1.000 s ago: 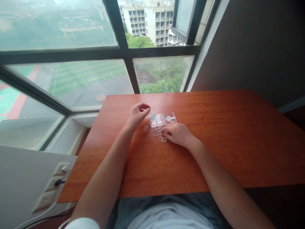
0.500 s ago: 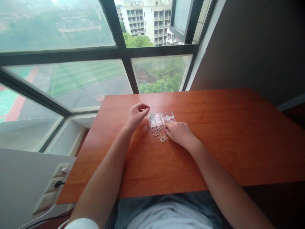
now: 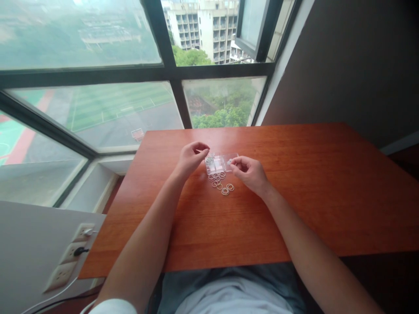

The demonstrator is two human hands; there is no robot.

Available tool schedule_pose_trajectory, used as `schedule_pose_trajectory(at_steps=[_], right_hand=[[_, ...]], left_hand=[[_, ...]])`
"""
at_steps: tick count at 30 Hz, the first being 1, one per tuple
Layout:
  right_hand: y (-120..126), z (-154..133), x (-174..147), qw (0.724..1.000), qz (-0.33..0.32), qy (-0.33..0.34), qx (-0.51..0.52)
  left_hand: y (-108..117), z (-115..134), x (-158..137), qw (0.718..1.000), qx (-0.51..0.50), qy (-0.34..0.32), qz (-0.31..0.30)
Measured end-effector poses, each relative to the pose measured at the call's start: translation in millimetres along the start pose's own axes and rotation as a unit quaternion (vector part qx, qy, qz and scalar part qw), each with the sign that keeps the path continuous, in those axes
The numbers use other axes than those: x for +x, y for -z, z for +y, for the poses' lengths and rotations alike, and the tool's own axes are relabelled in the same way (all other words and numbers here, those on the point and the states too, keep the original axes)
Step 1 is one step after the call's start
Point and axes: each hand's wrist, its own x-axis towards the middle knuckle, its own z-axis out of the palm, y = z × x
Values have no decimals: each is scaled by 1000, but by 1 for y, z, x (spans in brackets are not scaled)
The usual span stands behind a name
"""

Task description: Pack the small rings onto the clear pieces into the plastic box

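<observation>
Beside clear plastic box [image 3: 216, 165], round rings [image 3: 216, 184]

Dark-framed windows [image 3: 137, 75] rise behind a reddish table [image 3: 310, 187].

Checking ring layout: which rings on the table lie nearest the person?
The overlapping ring cluster immediately left of the rightmost rings; all other rings lie farther out.

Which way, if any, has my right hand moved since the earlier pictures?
Yes: against the table, your right hand has moved farther from you, from the rings to the box.
</observation>
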Motion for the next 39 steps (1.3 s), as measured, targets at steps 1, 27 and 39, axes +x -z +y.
schedule_pose_trajectory(at_steps=[1, 27, 39], right_hand=[[-1, 0, 0, 1000, -1, -5, 12], [1, 2, 3, 990, -14, -48, 134], [10, 5, 2, 969, 25, 29, -245]], left_hand=[[0, 0, 0, 1000, 1, -3, -6], [-24, 32, -25, 969, 41, -173, -171], [5, 0, 3, 997, 7, -70, 31]])
